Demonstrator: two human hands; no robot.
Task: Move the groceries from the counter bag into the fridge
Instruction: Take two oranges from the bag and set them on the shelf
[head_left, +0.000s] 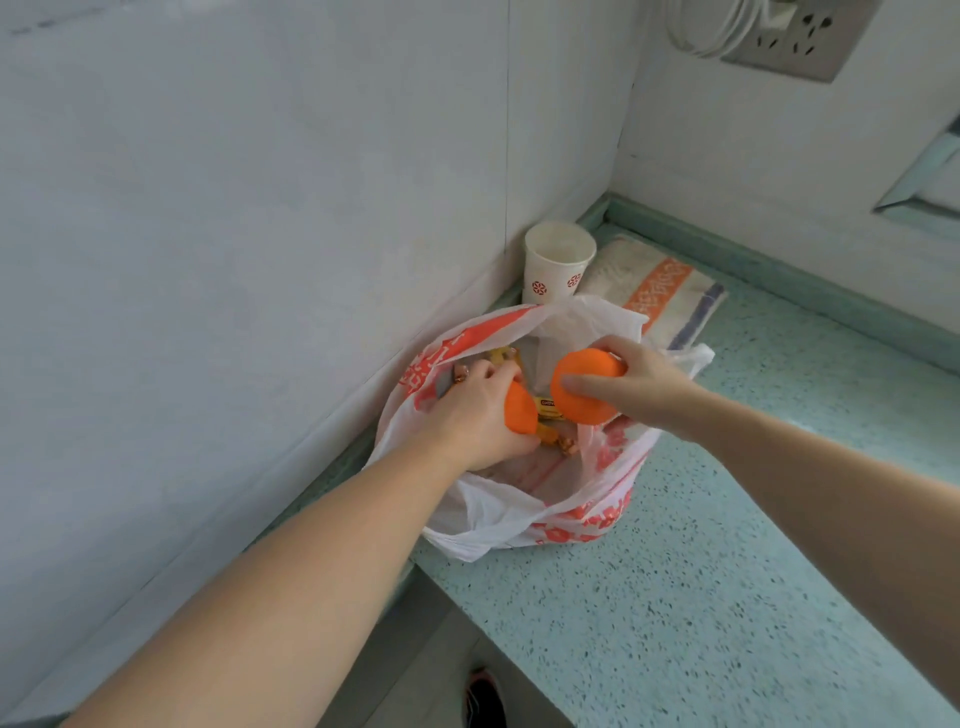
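Note:
A white plastic bag (524, 519) with red print sits open on the speckled teal counter (727, 571), against the side of a pale fridge (208, 234). My left hand (467, 415) reaches into the bag and grips an orange (519, 410), most of it covered by my fingers. My right hand (639, 384) holds a second orange (584, 392) just above the bag's mouth. Yellow packets and small wrapped items (550, 410) lie inside the bag, partly hidden.
A paper cup (558, 262) with red marks stands behind the bag in the corner. A folded striped towel (660, 291) lies to its right. A wall socket with a white cable (800, 36) is at the top right. A shoe (483, 696) shows on the floor below.

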